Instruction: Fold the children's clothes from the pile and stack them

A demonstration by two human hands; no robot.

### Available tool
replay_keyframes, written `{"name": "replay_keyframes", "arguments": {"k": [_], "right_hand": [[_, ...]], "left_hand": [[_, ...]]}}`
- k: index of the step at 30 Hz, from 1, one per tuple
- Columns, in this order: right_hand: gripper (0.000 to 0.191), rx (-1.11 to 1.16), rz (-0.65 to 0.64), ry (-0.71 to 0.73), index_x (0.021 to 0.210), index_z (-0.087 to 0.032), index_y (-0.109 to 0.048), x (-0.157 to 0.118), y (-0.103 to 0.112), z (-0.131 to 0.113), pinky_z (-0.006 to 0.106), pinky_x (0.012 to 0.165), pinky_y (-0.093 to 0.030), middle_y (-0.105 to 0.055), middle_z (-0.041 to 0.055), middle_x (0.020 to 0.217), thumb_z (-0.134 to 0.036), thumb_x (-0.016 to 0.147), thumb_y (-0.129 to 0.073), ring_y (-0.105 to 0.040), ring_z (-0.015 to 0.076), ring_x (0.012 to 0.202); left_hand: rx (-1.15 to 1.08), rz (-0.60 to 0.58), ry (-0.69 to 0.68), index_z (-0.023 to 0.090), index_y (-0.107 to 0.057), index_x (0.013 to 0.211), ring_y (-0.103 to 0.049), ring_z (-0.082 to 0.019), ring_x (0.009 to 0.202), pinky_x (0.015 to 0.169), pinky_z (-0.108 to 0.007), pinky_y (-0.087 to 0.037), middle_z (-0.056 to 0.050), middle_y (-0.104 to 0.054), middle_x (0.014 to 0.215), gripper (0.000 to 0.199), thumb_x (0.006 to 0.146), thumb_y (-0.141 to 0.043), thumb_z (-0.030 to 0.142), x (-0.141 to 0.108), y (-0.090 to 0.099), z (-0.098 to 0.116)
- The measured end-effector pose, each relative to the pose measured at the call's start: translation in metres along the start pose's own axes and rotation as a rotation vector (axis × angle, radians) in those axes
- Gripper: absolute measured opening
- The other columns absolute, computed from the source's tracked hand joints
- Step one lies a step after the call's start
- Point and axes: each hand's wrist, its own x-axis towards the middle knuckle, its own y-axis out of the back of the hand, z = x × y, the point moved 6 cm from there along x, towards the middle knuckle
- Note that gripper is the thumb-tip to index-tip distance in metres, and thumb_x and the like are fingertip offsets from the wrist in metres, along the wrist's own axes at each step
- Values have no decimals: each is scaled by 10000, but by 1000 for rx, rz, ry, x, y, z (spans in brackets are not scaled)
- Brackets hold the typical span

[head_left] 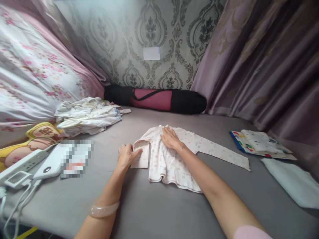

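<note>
A small white long-sleeved shirt (171, 162) with a faint pattern lies on the grey sheet (149, 209), its collar toward the wall. Its right sleeve stretches out flat, while the left one is bent down beside the body. At that left sleeve is my left hand (127, 155), its thumb over the fabric edge and its fingers curled; whether it pinches the cloth is unclear. My right hand (170, 138) lies flat on the upper chest of the shirt with fingers spread. The right forearm passes over the shirt's lower right part.
Crumpled clothes (89, 116) lie at the back left, near a power strip (25, 164) and a white power bank (52, 162). A black and pink bag (154, 99) lies along the wall. Folded cloth (259, 141) and a pale cloth (291, 181) are at the right.
</note>
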Motion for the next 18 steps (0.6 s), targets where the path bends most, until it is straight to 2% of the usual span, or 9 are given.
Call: {"name": "replay_keyframes", "arguments": {"k": [5,11,15,18], "right_hand": [[642,-8,28,-111,1498,-41,-237,20,-13,10,399,1171,-52,-173,132,1581,-423,986,-165,-96,234,1460],[623,-8,8,-124,1497,-66,-244,22,-13,17,409,1172,-56,-167,132,1583,-414,982,-197,-101,232,1459],[573,-16,42,-133,1478,-53,-283,26,-6,1,406,1171,-66,-161,153,1582,-308,965,-272,-90,242,1461],[551,30,59,-74,1471,-59,-297,32,-9,-20,382,1168,-114,-192,144,1577,-257,957,-266,-120,236,1456]], "left_hand": [[7,-52,-4,174,-610,787,-540,-328,1011,843,-374,-432,-119,-594,864,488,736,-563,657,-5,2,5],[-19,-105,8,181,-620,763,-537,-306,999,860,-351,-425,-109,-577,925,478,689,-612,654,-7,7,7],[-39,-128,4,185,-607,685,-536,-296,976,835,-342,-429,-105,-569,929,432,659,-658,613,-11,10,7],[-73,-142,-28,191,-579,611,-536,-283,929,793,-335,-430,-82,-563,819,405,638,-681,582,-12,12,9]]}}
